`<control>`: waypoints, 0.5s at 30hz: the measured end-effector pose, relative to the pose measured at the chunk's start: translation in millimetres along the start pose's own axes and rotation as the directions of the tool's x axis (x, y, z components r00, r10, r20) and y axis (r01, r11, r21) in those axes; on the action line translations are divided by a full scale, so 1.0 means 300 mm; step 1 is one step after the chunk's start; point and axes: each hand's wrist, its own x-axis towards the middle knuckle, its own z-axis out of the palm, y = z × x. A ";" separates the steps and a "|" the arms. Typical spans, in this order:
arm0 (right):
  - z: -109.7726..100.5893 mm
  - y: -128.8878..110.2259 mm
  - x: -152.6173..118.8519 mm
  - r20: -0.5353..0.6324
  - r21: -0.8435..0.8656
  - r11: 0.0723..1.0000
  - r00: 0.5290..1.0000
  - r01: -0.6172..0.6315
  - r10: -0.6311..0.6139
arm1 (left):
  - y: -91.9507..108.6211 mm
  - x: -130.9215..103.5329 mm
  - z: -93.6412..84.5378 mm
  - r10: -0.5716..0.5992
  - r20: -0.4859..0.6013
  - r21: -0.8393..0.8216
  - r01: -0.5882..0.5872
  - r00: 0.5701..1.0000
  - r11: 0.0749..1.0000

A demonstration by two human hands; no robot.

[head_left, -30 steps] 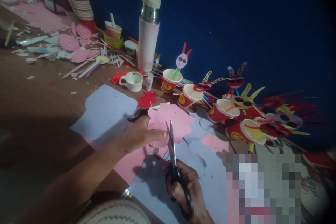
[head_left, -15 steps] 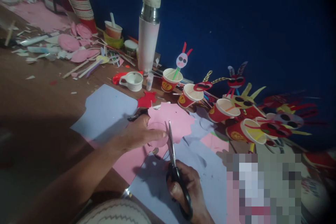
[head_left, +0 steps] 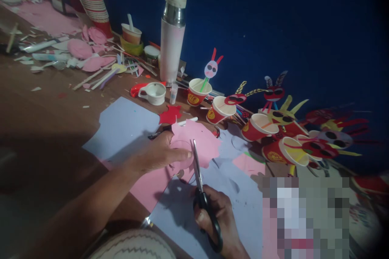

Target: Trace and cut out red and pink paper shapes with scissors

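Pinched in my left hand (head_left: pixel 165 154) is a piece of pink paper (head_left: pixel 203 141) with a jagged edge and a circle drawn on it, my thumb lying over the circle. My right hand (head_left: pixel 217 214) holds black-handled scissors (head_left: pixel 199 178), fingers in the loops. The blades point away from me and sit at the paper beside my left thumb. Pale blue sheets (head_left: pixel 243 202) and another pink sheet (head_left: pixel 150 190) lie beneath my hands.
A tall flask (head_left: pixel 172 44) and a white cup (head_left: pixel 154 94) stand beyond the left blue sheet (head_left: pixel 127 125). Red paper cups (head_left: pixel 199 93) with paper faces run along the blue wall. Stacked cups (head_left: pixel 92 4) and paper scraps (head_left: pixel 79 48) are at the back left.
The pink paper has shifted slightly left and tilted. The scissor blades have moved a little left and sit closer together.
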 end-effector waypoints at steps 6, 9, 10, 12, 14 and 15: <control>-0.009 0.002 0.002 0.041 0.042 0.999 0.999 0.005 -0.006 | 0.004 -0.003 -0.006 0.021 0.016 0.089 -0.022 1.000 0.996; -0.014 -0.002 0.003 0.073 0.054 0.999 0.997 -0.002 -0.002 | -0.001 -0.002 -0.007 0.007 0.020 0.098 -0.009 1.000 0.995; -0.015 -0.003 0.003 0.084 0.055 0.998 0.996 0.001 -0.006 | -0.002 -0.002 -0.007 0.014 0.034 0.089 -0.017 0.999 0.996; -0.015 -0.006 0.002 0.096 0.054 0.999 0.995 0.008 -0.013 | -0.002 -0.003 -0.006 0.042 0.052 0.080 -0.046 0.998 0.996; -0.013 -0.006 0.001 0.092 0.051 0.999 0.996 0.011 -0.015 | 0.002 -0.005 -0.006 0.060 0.051 0.096 -0.065 0.997 0.993; -0.012 -0.005 0.000 0.086 0.049 0.999 0.996 0.014 -0.018 | 0.004 -0.006 -0.005 0.067 0.054 0.097 -0.072 0.996 0.993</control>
